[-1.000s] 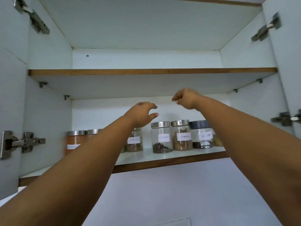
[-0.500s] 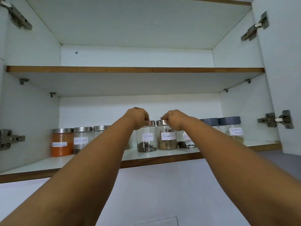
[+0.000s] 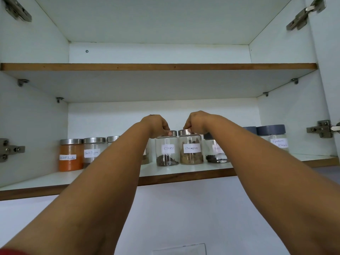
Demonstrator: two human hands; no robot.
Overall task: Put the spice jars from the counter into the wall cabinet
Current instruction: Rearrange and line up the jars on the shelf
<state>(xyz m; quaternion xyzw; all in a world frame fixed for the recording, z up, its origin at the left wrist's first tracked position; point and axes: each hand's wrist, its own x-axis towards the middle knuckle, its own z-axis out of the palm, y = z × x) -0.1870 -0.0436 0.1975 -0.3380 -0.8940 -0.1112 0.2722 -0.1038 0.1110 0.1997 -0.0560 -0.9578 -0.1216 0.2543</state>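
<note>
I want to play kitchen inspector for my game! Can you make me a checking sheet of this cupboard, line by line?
Surface: lower shelf, white with a brown front edge, carries the whole row of jars.
Job's things: Cloves jar and Cinnamon jar stand upright side by side; orange powder jar, Black Pepper jar and Garam Masala jar stand along the same row.
Clutter: nothing seen.
Grips: left hand holds the Cloves lid; right hand holds the Cinnamon lid.
Cables: nothing seen.
Surroundings: upper shelf above; metal hinges at the sides.
</note>
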